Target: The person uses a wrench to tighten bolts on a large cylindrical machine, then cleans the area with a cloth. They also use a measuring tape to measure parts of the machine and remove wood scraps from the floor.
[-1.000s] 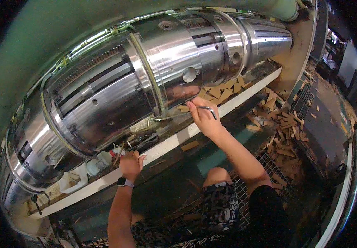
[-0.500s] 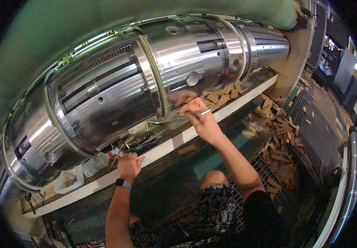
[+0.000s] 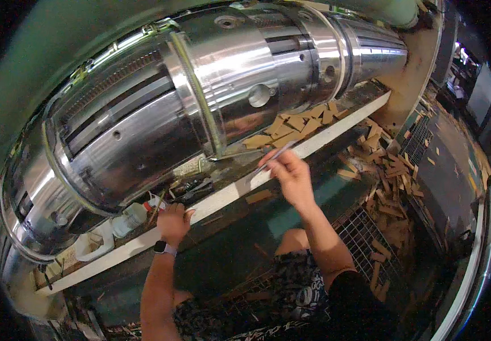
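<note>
A: Two hands are showing below the big polished steel cylinder (image 3: 200, 108). What is the right hand (image 3: 291, 173) doing?

B: It is pinching a thin metal rod (image 3: 271, 156) between thumb and fingertips, fingers closed around it. The rod is slanting up and to the right from the hand, over the white ledge (image 3: 222, 199) that is running under the cylinder.

A: And the left hand (image 3: 172, 221)?

B: It is resting on the edge of that ledge, fingers curled, next to a thin stick-like tool (image 3: 157, 206) that is leaning by the knuckles. I cannot tell whether the hand is actually gripping it. A smartwatch (image 3: 162, 248) is sitting on the wrist.

A: What is lying nearby?

B: A small white plastic bottle (image 3: 127, 219) is lying just left of the left hand, and a white jug (image 3: 94, 244) is sitting farther left on the same shelf. Flat wooden offcuts (image 3: 291, 125) are piling behind the ledge beneath the cylinder, and more are scattering over the floor grating (image 3: 365, 227) to the right. A curved metal band (image 3: 200, 108) is wrapping around the cylinder, its lower end hanging just left of the rod.
</note>
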Demonstrator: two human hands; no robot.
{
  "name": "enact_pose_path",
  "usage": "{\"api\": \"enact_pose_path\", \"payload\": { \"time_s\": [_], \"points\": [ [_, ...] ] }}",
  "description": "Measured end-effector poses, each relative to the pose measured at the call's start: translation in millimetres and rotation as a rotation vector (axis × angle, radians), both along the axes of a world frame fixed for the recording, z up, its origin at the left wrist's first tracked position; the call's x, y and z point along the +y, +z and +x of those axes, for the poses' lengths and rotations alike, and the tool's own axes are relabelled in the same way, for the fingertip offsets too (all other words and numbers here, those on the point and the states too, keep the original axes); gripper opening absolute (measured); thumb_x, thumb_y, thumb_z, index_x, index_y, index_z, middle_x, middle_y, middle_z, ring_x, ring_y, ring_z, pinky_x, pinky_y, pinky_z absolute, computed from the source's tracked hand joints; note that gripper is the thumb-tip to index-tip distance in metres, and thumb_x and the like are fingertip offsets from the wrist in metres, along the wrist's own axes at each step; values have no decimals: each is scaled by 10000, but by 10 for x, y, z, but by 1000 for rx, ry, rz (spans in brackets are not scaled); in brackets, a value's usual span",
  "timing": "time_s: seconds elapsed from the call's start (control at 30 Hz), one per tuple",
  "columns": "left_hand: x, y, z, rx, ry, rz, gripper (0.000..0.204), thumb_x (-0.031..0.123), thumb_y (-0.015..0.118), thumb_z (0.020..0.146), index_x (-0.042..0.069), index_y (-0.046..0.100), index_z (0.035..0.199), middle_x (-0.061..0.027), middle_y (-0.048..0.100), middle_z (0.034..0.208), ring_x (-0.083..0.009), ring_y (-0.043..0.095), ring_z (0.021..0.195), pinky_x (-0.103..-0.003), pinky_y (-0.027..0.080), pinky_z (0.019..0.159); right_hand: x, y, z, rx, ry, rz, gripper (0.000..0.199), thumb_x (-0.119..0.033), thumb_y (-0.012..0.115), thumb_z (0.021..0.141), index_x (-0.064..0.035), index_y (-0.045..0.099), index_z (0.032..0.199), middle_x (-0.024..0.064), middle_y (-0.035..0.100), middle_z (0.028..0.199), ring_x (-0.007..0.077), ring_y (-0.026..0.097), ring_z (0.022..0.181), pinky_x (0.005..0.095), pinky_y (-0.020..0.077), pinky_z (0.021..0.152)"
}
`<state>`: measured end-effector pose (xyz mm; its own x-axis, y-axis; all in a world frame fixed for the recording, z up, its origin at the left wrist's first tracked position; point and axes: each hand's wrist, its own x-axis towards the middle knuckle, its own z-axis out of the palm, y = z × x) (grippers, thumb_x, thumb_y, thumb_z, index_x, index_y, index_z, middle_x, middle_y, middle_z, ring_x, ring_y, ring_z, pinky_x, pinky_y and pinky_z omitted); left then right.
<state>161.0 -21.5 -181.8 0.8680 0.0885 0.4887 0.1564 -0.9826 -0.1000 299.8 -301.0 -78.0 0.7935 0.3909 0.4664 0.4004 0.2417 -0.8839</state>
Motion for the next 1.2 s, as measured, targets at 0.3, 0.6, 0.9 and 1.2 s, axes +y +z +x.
{"api": "enact_pose_path", "payload": {
  "time_s": [0.3, 0.6, 0.9, 1.2],
  "points": [
    [-43, 42, 42, 6, -26, -32, 274, 302, 575, 757, 57, 483, 674, -94, 504, 651, -272, 518, 637, -382, 409, 530, 224, -71, 74, 223, 376, 188, 138, -110, 435, 884, -5, 511, 932, 78, 597, 822, 128, 549, 755, 253, 453, 650],
    [-12, 28, 20, -51, -60, -38, 262, 298, 578, 755, 56, 503, 685, -88, 508, 647, -269, 523, 636, -379, 415, 535, 394, -165, 150, 310, 365, 246, 158, -141, 433, 890, -12, 507, 943, 95, 590, 817, 161, 583, 747, 266, 481, 660],
    [49, 8, -18, -87, -87, -65, 278, 322, 576, 756, 62, 506, 688, -81, 510, 640, -258, 526, 625, -354, 425, 517, 499, -122, 25, 416, 271, 369, 143, -137, 451, 877, -17, 516, 918, 107, 594, 802, 202, 597, 730, 315, 504, 652],
    [128, 2, -110, -88, -81, -123, 283, 331, 563, 769, 58, 522, 704, -87, 545, 681, -247, 544, 692, -339, 449, 579, 628, 61, -36, 454, 186, 385, 141, -157, 482, 862, -20, 510, 883, 73, 555, 780, 178, 561, 734, 267, 482, 629]
  ]
}}
